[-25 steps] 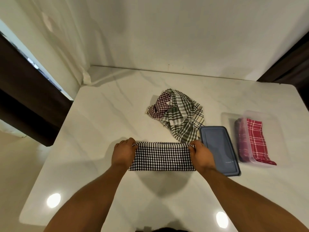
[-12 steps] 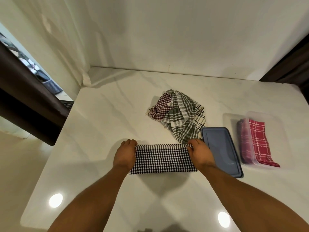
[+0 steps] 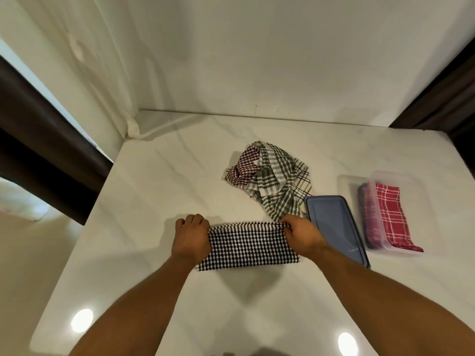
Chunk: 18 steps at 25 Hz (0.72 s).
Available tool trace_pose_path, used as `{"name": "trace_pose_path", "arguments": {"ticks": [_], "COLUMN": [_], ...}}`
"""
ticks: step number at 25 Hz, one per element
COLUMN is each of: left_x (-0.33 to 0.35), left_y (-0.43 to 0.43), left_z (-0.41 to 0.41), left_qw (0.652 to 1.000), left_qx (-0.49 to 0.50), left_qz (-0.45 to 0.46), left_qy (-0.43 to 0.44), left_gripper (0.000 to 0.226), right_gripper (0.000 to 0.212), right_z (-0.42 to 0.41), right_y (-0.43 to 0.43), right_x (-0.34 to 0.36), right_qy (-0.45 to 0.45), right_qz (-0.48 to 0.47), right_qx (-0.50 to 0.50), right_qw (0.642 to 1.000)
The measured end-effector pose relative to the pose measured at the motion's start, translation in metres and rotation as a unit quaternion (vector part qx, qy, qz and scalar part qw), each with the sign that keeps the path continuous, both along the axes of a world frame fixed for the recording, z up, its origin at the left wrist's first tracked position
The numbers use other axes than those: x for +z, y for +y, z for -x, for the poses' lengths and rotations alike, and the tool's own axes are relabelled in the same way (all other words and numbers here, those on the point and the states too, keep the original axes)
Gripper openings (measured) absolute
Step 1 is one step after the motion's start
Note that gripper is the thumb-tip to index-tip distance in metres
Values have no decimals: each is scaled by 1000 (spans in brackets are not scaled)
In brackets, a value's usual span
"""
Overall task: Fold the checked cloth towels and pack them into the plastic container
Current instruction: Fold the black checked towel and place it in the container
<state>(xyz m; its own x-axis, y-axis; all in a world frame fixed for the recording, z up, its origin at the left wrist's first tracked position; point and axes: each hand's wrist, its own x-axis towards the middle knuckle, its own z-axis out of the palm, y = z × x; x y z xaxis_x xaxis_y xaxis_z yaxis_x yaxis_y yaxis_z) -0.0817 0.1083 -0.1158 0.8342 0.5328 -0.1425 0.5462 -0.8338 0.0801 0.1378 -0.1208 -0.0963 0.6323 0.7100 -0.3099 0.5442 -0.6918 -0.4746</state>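
Left hand (image 3: 190, 239), right hand (image 3: 301, 237) at opposite ends of black-and-white towel (image 3: 250, 246)

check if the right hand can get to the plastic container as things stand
Probably yes: only the flat blue lid lies between the right hand and the plastic container, though the hand grips the black-and-white towel.

The desk (image 3: 154, 201) is white stone with grey veins (marble, or made to look so), polished and glossy enough to mirror two bright lights. The black-and-white towel (image 3: 249, 246) is woven cloth, matt, with a coarse raised weave. The heap of towels (image 3: 272, 181) is the same soft matt cloth. The container (image 3: 411, 186) is clear smooth plastic; its lid (image 3: 334, 224) is opaque blue-grey plastic with a dull sheen.
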Motion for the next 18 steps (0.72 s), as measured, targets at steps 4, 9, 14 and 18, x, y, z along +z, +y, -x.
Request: {"name": "trace_pose_path", "arguments": {"ticks": [4, 9, 14, 18], "left_x": [9, 15, -1, -4], "left_y": [0, -8, -33, -44], "left_z": [4, 6, 19, 22], "left_qw": [925, 836, 874, 904], "left_qx": [185, 313, 311, 267], "left_qz": [274, 395, 350, 327], "left_qy": [-187, -217, -127, -71], "left_gripper": [11, 11, 34, 42], "right_gripper": [12, 17, 40, 49], "right_z": [-1, 3, 19, 17], "right_y": [-8, -15, -40, -40], "right_x": [10, 17, 9, 5], "right_qy": [132, 339, 440, 314], "right_qz": [-172, -161, -2, -42], "right_qx": [-246, -399, -348, -365], "right_qw": [945, 837, 828, 876]}}
